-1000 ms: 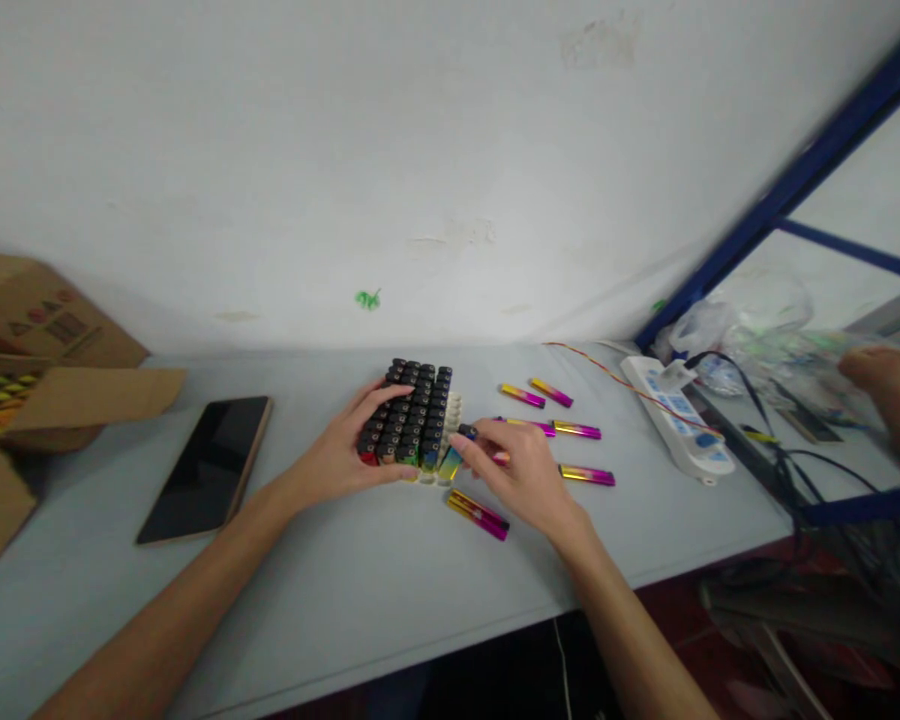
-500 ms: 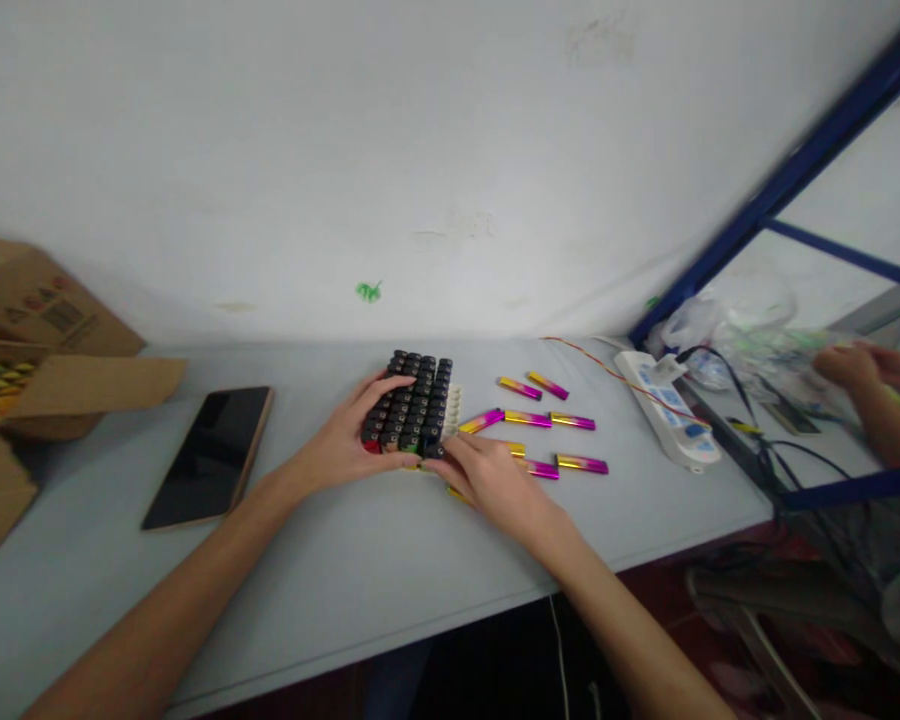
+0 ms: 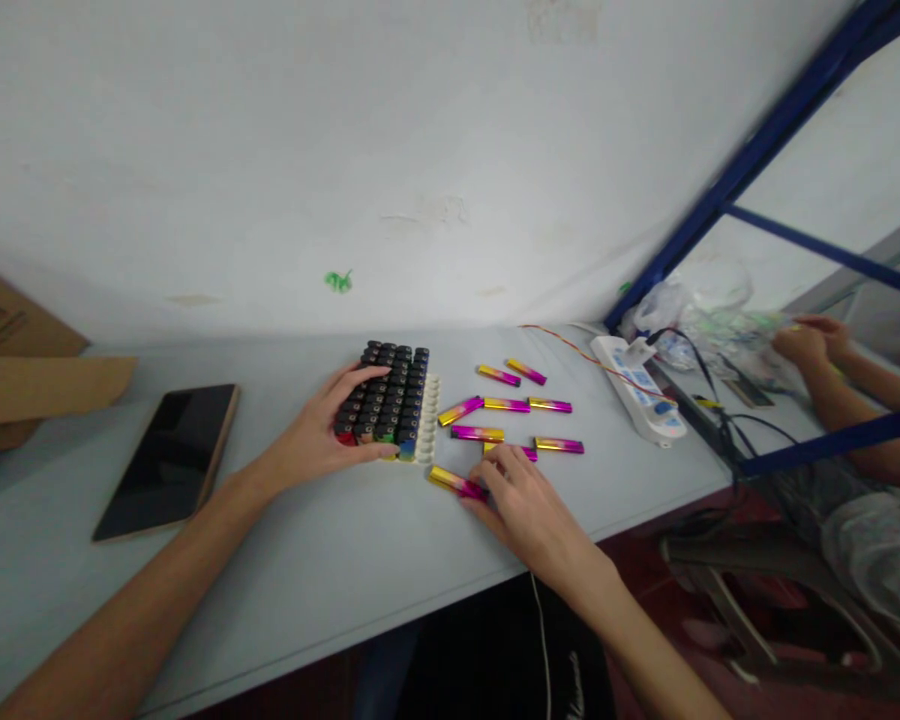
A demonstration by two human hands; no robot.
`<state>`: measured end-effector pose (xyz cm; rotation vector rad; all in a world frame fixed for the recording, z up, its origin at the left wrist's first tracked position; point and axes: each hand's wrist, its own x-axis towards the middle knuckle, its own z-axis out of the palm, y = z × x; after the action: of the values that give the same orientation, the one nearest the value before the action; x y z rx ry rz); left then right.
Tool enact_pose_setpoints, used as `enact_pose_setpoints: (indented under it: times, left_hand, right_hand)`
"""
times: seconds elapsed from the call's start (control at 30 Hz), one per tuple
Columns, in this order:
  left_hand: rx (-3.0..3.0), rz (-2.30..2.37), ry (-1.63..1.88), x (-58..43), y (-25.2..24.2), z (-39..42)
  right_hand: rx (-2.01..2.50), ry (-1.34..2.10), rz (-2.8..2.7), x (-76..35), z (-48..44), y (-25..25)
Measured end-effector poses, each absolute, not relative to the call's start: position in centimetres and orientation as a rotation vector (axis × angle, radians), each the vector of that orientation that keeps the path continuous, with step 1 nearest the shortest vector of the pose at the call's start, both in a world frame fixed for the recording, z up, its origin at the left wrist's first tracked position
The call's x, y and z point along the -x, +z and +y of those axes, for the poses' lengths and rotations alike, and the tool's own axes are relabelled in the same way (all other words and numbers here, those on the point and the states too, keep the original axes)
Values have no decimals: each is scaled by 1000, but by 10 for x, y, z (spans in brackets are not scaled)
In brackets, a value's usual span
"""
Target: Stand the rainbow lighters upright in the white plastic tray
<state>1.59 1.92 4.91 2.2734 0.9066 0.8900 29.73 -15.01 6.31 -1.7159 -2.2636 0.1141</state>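
Observation:
Rows of black-topped pieces [image 3: 390,395] stand upright in a white slotted tray [image 3: 427,420], whose right-hand slots show bare. My left hand [image 3: 322,430] wraps round the left side of this block, thumb at the front edge and fingers on top. Over the yellow-and-purple stick nearest the table's front [image 3: 456,483], my right hand [image 3: 521,500] has its thumb and fingertips closed at the purple end. Several more such sticks [image 3: 506,404] lie scattered to the right of the tray.
A dark phone [image 3: 166,460] lies at the left, beside a cardboard box [image 3: 37,390]. At the right are a white power strip [image 3: 637,390], cables, a blue metal frame [image 3: 765,150] and plastic bags [image 3: 690,325]. Beyond the frame, another person's hands [image 3: 810,345] are visible.
My right hand has moved from the tray's front right corner to the right, onto a loose stick. My left hand stays on the block. The whole view has shifted.

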Motion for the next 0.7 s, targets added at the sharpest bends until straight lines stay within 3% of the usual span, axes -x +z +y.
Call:
enact_pose_setpoints:
  times: [0.17,0.47,0.7]
  left_hand:
    - [-2287,909,894,-16,52,19]
    - [-2268,905,886,-15,51,18]
    - [-2301,904,892,-13,49,19]
  right_hand:
    - [1664,343,-2141,-311,-144,69]
    - [1202,964,-1287,-329,-76,69]
    - [1006,1233,-1278,-307,-6,103]
